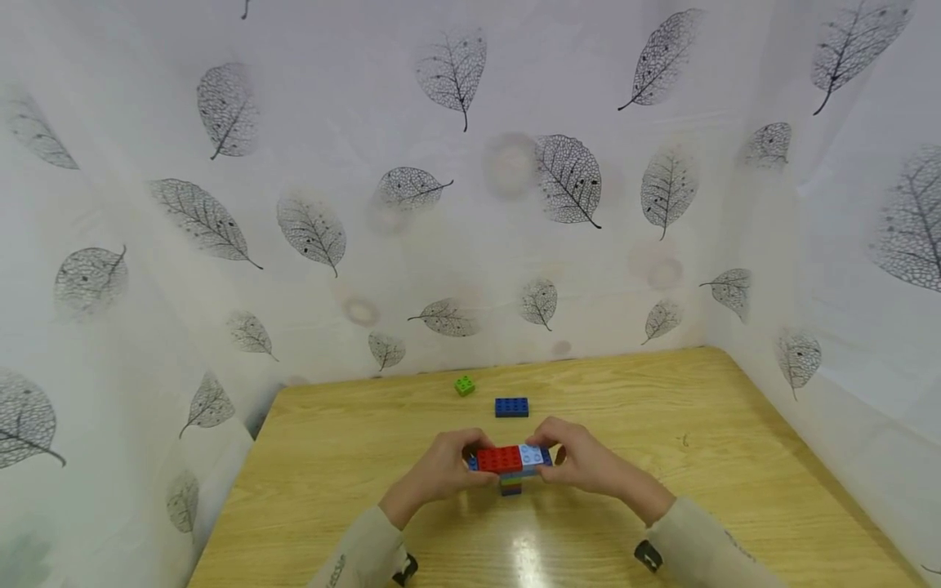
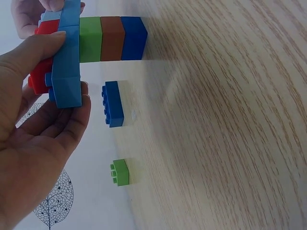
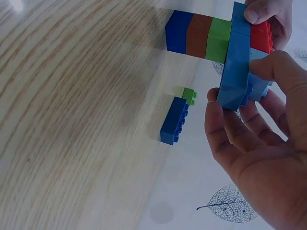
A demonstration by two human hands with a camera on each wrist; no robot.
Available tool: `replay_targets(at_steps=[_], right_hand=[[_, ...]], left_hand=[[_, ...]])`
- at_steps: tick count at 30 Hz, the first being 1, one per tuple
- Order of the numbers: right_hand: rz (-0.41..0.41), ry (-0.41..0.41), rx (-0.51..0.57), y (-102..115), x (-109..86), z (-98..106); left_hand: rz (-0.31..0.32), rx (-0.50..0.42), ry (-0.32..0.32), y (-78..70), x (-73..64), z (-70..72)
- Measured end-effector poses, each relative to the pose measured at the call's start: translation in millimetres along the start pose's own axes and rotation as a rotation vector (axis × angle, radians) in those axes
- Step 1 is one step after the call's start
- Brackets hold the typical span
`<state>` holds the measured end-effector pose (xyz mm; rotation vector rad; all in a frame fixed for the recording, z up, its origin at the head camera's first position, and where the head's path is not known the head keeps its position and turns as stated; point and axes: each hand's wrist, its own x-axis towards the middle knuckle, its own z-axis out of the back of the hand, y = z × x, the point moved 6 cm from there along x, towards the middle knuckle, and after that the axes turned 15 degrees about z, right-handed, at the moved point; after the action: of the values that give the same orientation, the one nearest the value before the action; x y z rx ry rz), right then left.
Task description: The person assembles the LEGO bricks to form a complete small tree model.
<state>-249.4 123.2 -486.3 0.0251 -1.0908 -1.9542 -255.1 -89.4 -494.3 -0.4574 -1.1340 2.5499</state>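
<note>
A T-shaped toy brick build stands on the table between both hands. Its stem stacks a dark blue brick (image 2: 133,38), a brown brick (image 2: 112,38) and a green brick (image 2: 90,40). Across the stem lie blue bricks (image 3: 235,72) end to end, topped by a red brick (image 1: 500,460) and a light blue brick (image 1: 531,454). My left hand (image 1: 441,467) grips the left end, thumb on the near side and fingers on the far side. At the right end, my right hand (image 1: 588,461) pinches the blue and light blue bricks the same way.
Beyond the build, a loose dark blue brick (image 1: 511,407) lies on the wooden table (image 1: 331,457). Farther back and slightly left is a small green brick (image 1: 464,385). A white leaf-patterned sheet (image 1: 353,122) hangs behind the table and along its sides.
</note>
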Motion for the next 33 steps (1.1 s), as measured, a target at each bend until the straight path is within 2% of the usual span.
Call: replay_targets(at_steps=[15,33], right_hand=[[-0.059,0.014,-0.028,-4.9,-0.8,-0.6],[-0.06,0.021,-0.044,-5.5,1.9,3.0]], left_hand=[[0.015,0.003,0.013,0.5,0.9,-0.1],[0.006,-0.001,0.001,1.3,-0.6,-0.2]])
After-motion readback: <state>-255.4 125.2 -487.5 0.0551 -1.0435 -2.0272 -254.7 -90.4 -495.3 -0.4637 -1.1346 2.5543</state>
